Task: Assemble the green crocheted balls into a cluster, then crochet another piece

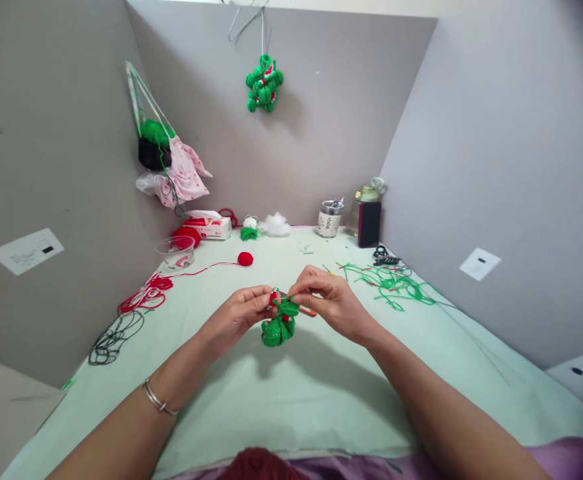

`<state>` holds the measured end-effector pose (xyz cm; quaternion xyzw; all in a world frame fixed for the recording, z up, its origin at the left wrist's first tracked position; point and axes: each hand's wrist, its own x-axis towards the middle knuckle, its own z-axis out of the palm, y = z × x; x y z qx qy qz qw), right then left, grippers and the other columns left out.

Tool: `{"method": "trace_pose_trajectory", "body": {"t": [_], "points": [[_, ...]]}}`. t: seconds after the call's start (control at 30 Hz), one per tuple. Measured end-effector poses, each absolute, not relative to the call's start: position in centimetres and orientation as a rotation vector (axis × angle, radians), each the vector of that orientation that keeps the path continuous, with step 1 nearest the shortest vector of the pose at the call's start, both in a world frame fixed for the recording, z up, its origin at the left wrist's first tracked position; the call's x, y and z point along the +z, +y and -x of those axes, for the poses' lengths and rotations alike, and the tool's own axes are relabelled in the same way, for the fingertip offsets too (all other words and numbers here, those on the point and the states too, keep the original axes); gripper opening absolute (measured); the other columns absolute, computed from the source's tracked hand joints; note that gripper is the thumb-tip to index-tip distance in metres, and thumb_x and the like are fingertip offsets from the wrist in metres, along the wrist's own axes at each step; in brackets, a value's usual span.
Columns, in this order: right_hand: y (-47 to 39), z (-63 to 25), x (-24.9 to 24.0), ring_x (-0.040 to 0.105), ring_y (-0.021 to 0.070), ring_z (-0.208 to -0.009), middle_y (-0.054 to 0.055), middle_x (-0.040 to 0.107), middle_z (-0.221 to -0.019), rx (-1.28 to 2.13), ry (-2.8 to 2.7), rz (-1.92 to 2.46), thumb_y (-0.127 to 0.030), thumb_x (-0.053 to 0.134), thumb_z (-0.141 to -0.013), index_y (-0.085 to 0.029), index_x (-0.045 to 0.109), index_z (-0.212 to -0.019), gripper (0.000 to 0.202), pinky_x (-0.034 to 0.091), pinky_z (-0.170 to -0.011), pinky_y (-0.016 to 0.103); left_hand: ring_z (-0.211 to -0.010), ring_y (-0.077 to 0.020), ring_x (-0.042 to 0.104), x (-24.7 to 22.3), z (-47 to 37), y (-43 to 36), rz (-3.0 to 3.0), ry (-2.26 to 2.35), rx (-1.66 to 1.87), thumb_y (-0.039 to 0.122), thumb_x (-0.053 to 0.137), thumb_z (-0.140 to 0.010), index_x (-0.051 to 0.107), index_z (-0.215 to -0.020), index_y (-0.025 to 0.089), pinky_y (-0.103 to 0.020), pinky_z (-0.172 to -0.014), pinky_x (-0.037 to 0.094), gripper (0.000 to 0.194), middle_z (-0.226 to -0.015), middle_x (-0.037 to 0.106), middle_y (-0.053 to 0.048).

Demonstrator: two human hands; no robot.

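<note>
My left hand (244, 310) is closed, thumb and forefinger pinching the top of a green crocheted figure (278, 331) with red and white parts. The figure's rounded body dangles below the fingers, above the table. From the right, my right hand (331, 300) is closed in a pinch at the top of the same piece. A crochet hook with an orange handle (308, 311) lies under its fingers, its thin metal shaft pointing left into the stitches. The hook's tip is too small to make out. Both hands are close together over the middle of the table.
At left are red yarn (146, 293), dark cord (116, 339), a clear bowl (176, 253) and a tissue box (209, 225). A small red ball (245, 259) lies behind my hands. Green yarn scraps (391, 280), a phone (369, 225) and a pen tin (329, 220) are at right.
</note>
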<state>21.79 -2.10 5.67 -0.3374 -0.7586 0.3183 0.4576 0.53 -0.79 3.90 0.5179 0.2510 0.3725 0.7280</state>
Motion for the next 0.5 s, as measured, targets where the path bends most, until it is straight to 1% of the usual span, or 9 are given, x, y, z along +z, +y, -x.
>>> {"method": "trace_pose_trajectory", "body": {"t": [0.2,0.37,0.5], "points": [[-1.99,-21.64,5.31,0.056,0.0139,-0.073,0.002,0.056,-0.080,0.819,-1.868,0.813,-0.026,0.067,-0.089,-0.021,0.075,-0.085,0.010,0.046,-0.060,0.026,-0.080,-0.0192,0.061,3.81,-0.51,-0.87,-1.168,0.557,0.782,0.037,0.070,-0.083,0.071,-0.082,0.017,-0.028,-0.078,0.044,0.020,-0.080,0.064,-0.005],[-2.15,-21.40,5.34,0.056,0.0139,-0.072,0.002,0.057,-0.079,0.770,-1.882,0.816,-0.025,0.066,-0.089,-0.020,0.074,-0.083,0.011,0.045,-0.061,0.027,-0.080,-0.0188,0.061,3.59,-0.64,-0.88,-1.190,0.579,0.798,0.037,0.069,-0.084,0.070,-0.083,0.017,-0.028,-0.077,0.044,0.021,-0.080,0.063,-0.004],[-2.49,-20.99,5.57,0.056,0.0141,-0.073,0.002,0.058,-0.078,0.700,-1.915,0.816,-0.023,0.065,-0.090,-0.020,0.072,-0.080,0.013,0.045,-0.065,0.028,-0.076,-0.0172,0.059,3.08,-0.90,-0.85,-1.211,0.593,0.821,0.036,0.070,-0.084,0.070,-0.081,0.016,-0.027,-0.075,0.044,0.020,-0.077,0.061,-0.004]]}}
